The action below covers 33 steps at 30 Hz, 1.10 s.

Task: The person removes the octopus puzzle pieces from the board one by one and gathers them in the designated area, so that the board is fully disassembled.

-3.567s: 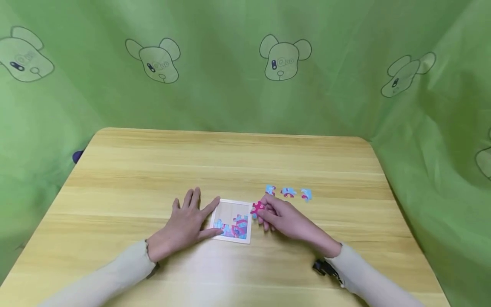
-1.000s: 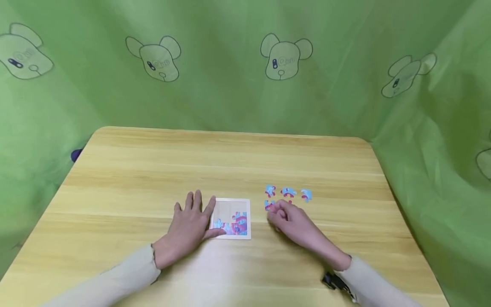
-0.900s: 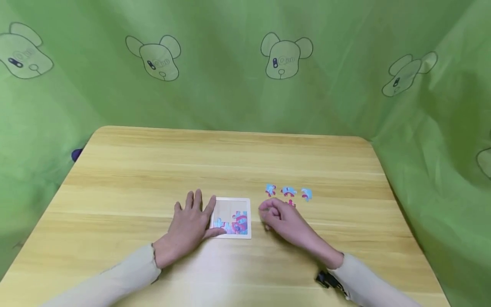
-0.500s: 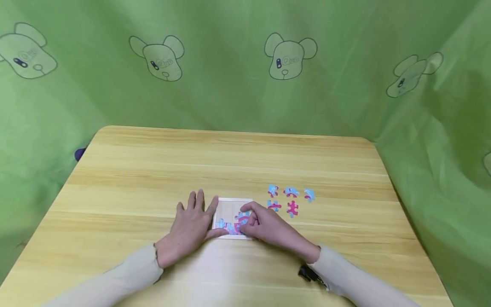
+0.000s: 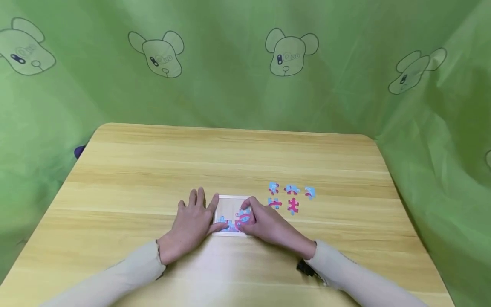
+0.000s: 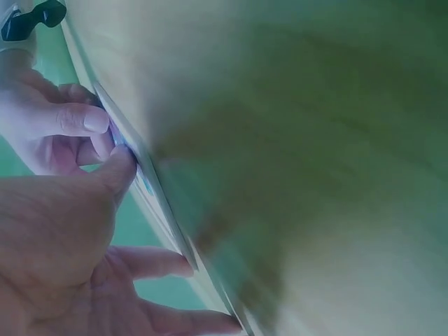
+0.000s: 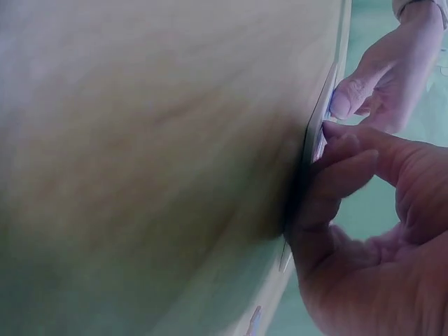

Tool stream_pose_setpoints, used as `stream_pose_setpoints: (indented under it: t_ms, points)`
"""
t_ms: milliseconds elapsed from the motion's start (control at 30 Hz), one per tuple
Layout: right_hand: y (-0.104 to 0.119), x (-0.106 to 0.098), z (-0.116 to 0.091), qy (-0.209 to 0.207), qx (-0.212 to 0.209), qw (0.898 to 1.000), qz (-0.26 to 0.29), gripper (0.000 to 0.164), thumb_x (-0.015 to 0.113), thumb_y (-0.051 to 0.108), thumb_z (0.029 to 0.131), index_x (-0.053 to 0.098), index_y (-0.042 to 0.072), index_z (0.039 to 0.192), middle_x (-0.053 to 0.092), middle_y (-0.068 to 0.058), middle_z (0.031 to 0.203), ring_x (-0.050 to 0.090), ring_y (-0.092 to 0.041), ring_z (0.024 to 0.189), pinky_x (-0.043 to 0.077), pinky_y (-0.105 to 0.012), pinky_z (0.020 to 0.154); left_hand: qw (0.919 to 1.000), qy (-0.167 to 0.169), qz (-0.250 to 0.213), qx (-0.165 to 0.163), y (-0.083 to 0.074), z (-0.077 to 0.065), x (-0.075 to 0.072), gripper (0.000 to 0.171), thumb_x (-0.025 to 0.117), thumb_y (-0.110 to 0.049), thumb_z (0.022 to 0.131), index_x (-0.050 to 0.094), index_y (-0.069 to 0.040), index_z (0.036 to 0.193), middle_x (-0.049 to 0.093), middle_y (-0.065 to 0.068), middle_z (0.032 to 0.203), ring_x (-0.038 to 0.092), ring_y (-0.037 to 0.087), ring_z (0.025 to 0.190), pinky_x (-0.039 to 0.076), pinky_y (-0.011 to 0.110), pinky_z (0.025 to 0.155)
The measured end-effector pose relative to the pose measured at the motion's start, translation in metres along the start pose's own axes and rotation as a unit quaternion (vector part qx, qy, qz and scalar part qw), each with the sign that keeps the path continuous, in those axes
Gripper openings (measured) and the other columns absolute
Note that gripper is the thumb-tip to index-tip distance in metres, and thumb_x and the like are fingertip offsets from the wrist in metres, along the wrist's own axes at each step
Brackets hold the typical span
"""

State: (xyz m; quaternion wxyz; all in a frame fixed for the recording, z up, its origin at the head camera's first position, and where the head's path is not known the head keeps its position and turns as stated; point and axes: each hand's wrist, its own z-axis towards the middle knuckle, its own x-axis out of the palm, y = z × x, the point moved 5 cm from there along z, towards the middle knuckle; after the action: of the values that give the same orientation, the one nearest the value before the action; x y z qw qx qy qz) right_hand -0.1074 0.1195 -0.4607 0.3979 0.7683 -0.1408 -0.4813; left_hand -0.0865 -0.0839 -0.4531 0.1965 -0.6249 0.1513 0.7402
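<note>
We are looking at one light wooden tray [image 5: 226,207], lying flat near the front middle of the table, with joined pink-and-blue puzzle pieces [image 5: 244,215] filling its near and right parts; fingers are hiding some, so we are not managing an exact count. Its sides are running roughly in line with the table's edges, and its outline is coming so close to square that we are finding it hard to pick a long axis. The left hand [image 5: 192,219] is spreading its fingers beside it, forefinger lying along the left rim and thumb touching the near-left pieces. The right hand [image 5: 268,221] is bending over the right side, thumb and forefinger touching the pieces there; whether they are pinching one, we are unable to tell. Just to the right we are counting five loose pieces: three in the far row, a left one [image 5: 273,186], a middle one [image 5: 292,188] and a right one [image 5: 310,190], and two in the near row, a blue-and-pink one [image 5: 274,203] and a mostly pink one [image 5: 293,205], whose long axis is running away from the person, its blue end pointing nearer. Two pale sleeves [image 5: 119,266] are crossing the table [image 5: 172,170], and behind it green cloth [image 5: 222,94] is hanging.
</note>
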Motion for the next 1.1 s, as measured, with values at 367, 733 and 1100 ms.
stream_pose_setpoints:
  t_ms: [367, 733, 1100]
  points:
    - [0.003, 0.001, -0.004, -0.052, -0.002, 0.998, -0.044, 0.037, 0.088, 0.011, 0.094, 0.060, 0.018, 0.118, 0.047, -0.005, 0.102, 0.047, -0.020, 0.082, 0.042, -0.032, 0.068, 0.9999, 0.011, 0.000, -0.004, -0.001, -0.003, 0.003, 0.086, 0.070, -0.070, 0.096, 0.065, -0.004, 0.151, 0.054, 0.039, 0.131, 0.057, 0.054, 0.122, 0.058, 0.058, 0.071]
    - [-0.004, -0.010, 0.000, -0.025, -0.043, 0.999, -0.003, 0.011, 0.071, 0.003, 0.104, 0.066, 0.013, 0.108, 0.056, 0.004, 0.083, 0.052, -0.014, 0.075, 0.045, -0.030, 0.069, 0.9998, 0.009, -0.019, -0.009, 0.000, 0.001, 0.002, 0.087, 0.073, -0.070, 0.094, 0.065, -0.003, 0.149, 0.054, 0.036, 0.125, 0.055, 0.052, 0.118, 0.055, 0.056, 0.067]
    - [-0.009, -0.018, -0.002, -0.004, -0.014, 0.998, 0.054, 0.007, 0.065, 0.008, 0.109, 0.068, 0.008, 0.116, 0.058, -0.001, 0.089, 0.049, -0.016, 0.074, 0.042, -0.030, 0.070, 0.9999, -0.010, -0.008, -0.008, 0.000, 0.000, 0.002, 0.087, 0.074, -0.072, 0.092, 0.067, -0.005, 0.147, 0.055, 0.033, 0.121, 0.056, 0.049, 0.113, 0.054, 0.053, 0.064]
